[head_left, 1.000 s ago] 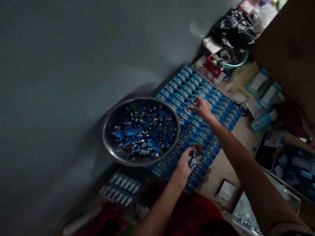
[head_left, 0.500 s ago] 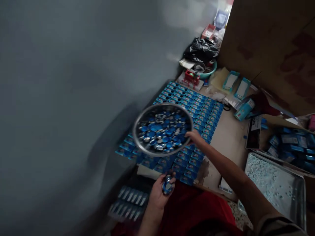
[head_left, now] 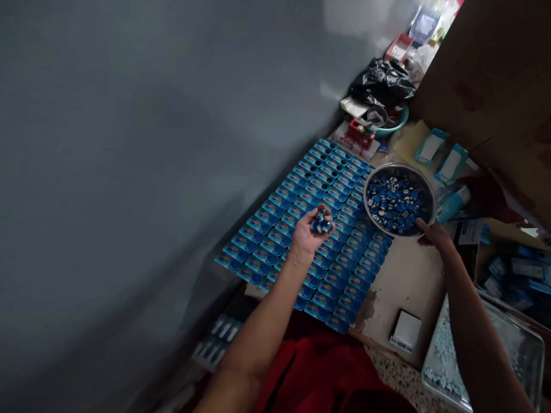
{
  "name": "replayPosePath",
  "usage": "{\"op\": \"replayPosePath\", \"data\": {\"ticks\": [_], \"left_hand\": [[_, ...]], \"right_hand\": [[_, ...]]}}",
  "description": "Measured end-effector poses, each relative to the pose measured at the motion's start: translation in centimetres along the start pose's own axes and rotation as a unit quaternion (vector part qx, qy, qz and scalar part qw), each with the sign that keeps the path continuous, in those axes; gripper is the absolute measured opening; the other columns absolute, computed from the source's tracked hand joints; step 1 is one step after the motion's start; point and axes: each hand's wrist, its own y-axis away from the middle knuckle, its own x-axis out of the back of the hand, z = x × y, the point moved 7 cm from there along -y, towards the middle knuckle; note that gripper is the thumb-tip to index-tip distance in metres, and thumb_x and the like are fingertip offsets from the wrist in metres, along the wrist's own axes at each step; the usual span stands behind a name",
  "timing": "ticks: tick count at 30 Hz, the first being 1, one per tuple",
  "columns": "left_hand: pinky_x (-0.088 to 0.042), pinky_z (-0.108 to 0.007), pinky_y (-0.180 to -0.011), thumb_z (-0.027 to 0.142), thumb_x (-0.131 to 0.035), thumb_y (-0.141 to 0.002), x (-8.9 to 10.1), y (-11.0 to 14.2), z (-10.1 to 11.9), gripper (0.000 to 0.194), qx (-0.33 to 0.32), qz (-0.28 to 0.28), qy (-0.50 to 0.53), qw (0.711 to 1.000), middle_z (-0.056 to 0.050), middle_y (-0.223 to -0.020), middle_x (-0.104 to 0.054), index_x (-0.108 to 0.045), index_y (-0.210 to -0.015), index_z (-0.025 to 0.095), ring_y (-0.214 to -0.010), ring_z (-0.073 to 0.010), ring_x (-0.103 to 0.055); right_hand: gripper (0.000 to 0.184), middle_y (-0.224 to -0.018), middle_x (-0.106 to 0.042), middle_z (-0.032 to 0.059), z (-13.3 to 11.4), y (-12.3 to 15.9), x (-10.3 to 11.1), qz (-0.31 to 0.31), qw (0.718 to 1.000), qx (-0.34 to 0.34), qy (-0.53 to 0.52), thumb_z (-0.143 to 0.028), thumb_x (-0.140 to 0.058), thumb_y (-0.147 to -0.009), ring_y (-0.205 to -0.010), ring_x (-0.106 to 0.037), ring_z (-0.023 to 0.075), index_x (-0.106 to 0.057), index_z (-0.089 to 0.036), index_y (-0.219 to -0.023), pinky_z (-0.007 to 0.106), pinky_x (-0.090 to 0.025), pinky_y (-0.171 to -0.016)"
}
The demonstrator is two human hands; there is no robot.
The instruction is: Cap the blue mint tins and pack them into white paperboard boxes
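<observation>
My left hand (head_left: 305, 240) is raised over the sheets of cards, palm up, its fingers curled round a handful of small round blue-and-silver pieces (head_left: 322, 222). Further right, my right hand (head_left: 430, 234) grips the near right rim of a round metal bowl (head_left: 365, 198). Many more of the same pieces fill the bottom of that bowl. Below both hands, blue printed cards (head_left: 275, 232) lie in close rows on the table. Some cards at the far end show dark round spots. The bowl hides part of the rows on the right.
A small scale (head_left: 407, 330) sits near the table's front edge, beside a metal tray (head_left: 523, 344) of pale blue bits. Blue packs fill a carton (head_left: 477, 252) at right. Behind are a red tape dispenser (head_left: 360, 133), a teal basin (head_left: 402, 120) and a black bag (head_left: 383, 83). A grey wall borders the left.
The bowl has moved right, from over the middle of the cards to their right edge. My left hand has gone forward and up over the cards with its handful. The view has shifted somewhat.
</observation>
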Motion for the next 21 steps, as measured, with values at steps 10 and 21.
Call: {"op": "replayPosePath", "data": {"ticks": [10,21], "left_hand": [[-0.062,-0.033,-0.078,0.023,-0.049,-0.106,-2.6,-7.8,3.1,0.025,0.064,-0.015,0.052,0.996,-0.009,-0.093,-0.076,-0.072,-0.1,0.015,-0.079,-0.017,-0.073],[-0.062,-0.03,-0.07,0.016,-0.052,-0.104,-1.6,-10.9,5.4,0.022,0.093,0.033,0.055,0.994,-0.006,-0.079,-0.076,-0.072,-0.095,0.013,-0.06,-0.0149,-0.071]], "right_hand": [[0.027,-0.11,-0.073,0.0089,-23.7,11.6,-11.7,-0.112,0.883,0.453,0.054,-0.032,-0.05,-0.106,-0.091,-0.069,0.0191,-0.075,-0.023,-0.114,0.029,-0.052,-0.084],[0.025,-0.125,-0.072,0.0113,-29.5,10.1,-19.5,-0.25,0.768,0.579,0.11,-0.023,-0.055,-0.102,-0.119,-0.064,0.0252,-0.077,-0.027,-0.112,0.037,-0.048,-0.111]]}}
